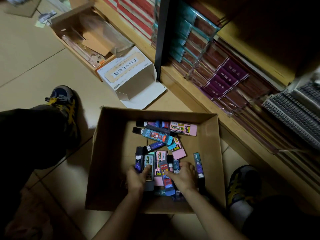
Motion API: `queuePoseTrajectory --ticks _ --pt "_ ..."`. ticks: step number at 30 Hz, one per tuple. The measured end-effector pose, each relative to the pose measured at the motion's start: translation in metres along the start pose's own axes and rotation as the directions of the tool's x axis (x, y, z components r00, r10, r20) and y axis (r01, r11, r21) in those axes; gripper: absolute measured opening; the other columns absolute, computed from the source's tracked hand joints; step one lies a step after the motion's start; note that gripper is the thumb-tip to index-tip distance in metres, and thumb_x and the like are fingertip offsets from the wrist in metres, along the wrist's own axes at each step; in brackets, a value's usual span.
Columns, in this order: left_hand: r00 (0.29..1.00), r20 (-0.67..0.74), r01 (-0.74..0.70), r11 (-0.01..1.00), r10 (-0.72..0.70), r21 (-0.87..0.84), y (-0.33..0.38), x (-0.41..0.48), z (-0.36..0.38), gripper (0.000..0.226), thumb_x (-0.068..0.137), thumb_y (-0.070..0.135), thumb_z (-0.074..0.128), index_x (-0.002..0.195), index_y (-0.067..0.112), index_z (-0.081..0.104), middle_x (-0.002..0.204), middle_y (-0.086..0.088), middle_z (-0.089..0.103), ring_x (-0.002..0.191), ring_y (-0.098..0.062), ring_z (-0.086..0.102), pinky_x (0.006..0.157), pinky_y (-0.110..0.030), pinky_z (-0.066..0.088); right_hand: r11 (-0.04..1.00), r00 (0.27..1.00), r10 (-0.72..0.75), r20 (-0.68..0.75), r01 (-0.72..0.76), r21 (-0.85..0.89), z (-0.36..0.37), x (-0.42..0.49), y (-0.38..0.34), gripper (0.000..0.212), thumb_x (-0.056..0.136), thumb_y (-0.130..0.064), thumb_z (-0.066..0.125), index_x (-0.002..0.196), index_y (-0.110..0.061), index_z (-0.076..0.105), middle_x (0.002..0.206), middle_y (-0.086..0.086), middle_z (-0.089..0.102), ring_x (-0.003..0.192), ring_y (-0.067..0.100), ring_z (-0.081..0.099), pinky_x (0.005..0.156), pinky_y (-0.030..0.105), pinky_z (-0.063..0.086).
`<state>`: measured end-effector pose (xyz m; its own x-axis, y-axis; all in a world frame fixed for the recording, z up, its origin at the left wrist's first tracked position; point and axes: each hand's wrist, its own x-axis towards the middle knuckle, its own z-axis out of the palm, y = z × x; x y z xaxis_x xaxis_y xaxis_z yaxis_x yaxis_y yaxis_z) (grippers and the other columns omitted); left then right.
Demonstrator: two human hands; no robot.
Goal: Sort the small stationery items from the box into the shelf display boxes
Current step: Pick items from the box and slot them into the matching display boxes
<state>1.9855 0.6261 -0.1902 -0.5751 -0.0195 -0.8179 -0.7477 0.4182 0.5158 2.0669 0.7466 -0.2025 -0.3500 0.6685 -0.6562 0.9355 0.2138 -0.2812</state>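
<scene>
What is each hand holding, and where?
Left hand grips the dark purple case at its near end; right hand pinches the red-labelled blue case mid-length.

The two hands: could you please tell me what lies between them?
Head view: a blue-and-red case and a pink pack lie between left hand and right hand.

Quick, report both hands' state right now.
Left hand: grips a dark purple case.
Right hand: pinches a blue-and-red case.
</scene>
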Motion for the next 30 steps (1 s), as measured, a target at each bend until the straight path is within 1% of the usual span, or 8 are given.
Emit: queuePoseTrajectory --ticks 2,6,12,14,17,22,25,30 --pt "1.0 0.021 -0.009 1.0 0.009 -0.02 -0.001 -0.001 -0.001 0.021 0.085 0.01 0.066 0.104 0.006 0.056 0.113 -0.019 0.065 0.104 -0.033 0.062 0.093 -0.049 0.049 0.998 1.0 0.017 0.021 -0.018 0.063 -0.001 0.002 0.0 0.051 0.067 -0.046 0.079 0.102 -0.021 0.05 0.121 0.006 0.049 0.114 0.024 0.047 0.092 0.038 0.045" --pt "0.999 0.018 -0.033 0.999 0.033 -0.016 -0.002 -0.005 -0.006 0.033 0.089 0.011 0.061 0.12 0.003 0.052 0.12 -0.02 0.061 0.111 -0.034 0.058 0.096 -0.051 0.047 0.961 0.996 0.066 0.067 -0.082 0.263 -0.002 0.001 -0.004 0.036 0.07 -0.028 0.081 0.076 -0.027 0.046 0.108 0.006 0.06 0.097 0.025 0.062 0.078 0.045 0.056" --pt "0.987 -0.015 -0.163 0.984 0.162 -0.066 0.003 -0.012 -0.016 0.043 0.091 0.013 0.059 0.131 0.01 0.044 0.127 -0.013 0.057 0.115 -0.03 0.056 0.095 -0.048 0.048 0.783 0.966 0.17 0.193 -0.252 0.569 -0.009 0.005 0.001 0.027 0.077 -0.002 0.073 0.095 -0.008 0.054 0.103 0.016 0.067 0.08 0.022 0.066 0.061 0.028 0.052" --pt "0.983 0.016 -0.18 0.979 0.182 -0.095 0.006 -0.014 -0.017 0.041 0.09 0.016 0.06 0.129 0.014 0.047 0.125 -0.011 0.059 0.112 -0.029 0.058 0.096 -0.051 0.048 0.771 0.966 0.185 0.179 -0.255 0.583 -0.011 0.005 -0.001 0.024 0.079 0.0 0.07 0.088 -0.011 0.051 0.103 0.018 0.066 0.08 0.023 0.065 0.066 0.032 0.054" --pt "0.985 0.072 -0.149 0.982 0.158 -0.12 0.007 -0.017 -0.017 0.033 0.09 0.019 0.061 0.122 0.017 0.052 0.118 -0.011 0.063 0.105 -0.029 0.062 0.094 -0.055 0.048 0.852 0.978 0.171 0.121 -0.209 0.481 -0.004 -0.005 -0.007 0.03 0.076 -0.011 0.075 0.081 -0.02 0.047 0.102 0.013 0.065 0.089 0.027 0.066 0.079 0.043 0.056" --pt "0.992 0.038 -0.114 0.98 0.121 -0.162 0.004 -0.012 -0.021 0.032 0.091 0.017 0.059 0.122 0.014 0.053 0.119 -0.014 0.063 0.105 -0.031 0.061 0.096 -0.054 0.047 0.885 0.987 0.157 0.047 -0.161 0.436 0.021 -0.027 -0.023 0.051 0.077 -0.012 0.075 0.117 -0.005 0.044 0.118 0.013 0.06 0.11 0.027 0.059 0.089 0.035 0.05" --pt "0.995 0.051 -0.082 0.984 0.091 -0.161 0.002 -0.005 -0.026 0.038 0.092 0.018 0.058 0.128 0.012 0.05 0.123 -0.014 0.06 0.109 -0.033 0.059 0.096 -0.056 0.046 0.892 0.98 0.2 0.002 -0.183 0.414 0.021 -0.03 -0.03 0.051 0.078 -0.012 0.074 0.118 -0.004 0.044 0.12 0.013 0.061 0.113 0.028 0.058 0.082 0.027 0.044" --pt "0.994 0.066 -0.076 0.982 0.089 -0.175 0.0 0.001 -0.026 0.036 0.091 0.016 0.058 0.126 0.01 0.052 0.121 -0.016 0.061 0.107 -0.033 0.06 0.094 -0.052 0.047 0.799 0.956 0.262 0.128 -0.29 0.526 0.026 -0.028 -0.028 0.055 0.076 -0.008 0.076 0.118 -0.001 0.042 0.117 0.017 0.061 0.109 0.03 0.059 0.09 0.039 0.05"
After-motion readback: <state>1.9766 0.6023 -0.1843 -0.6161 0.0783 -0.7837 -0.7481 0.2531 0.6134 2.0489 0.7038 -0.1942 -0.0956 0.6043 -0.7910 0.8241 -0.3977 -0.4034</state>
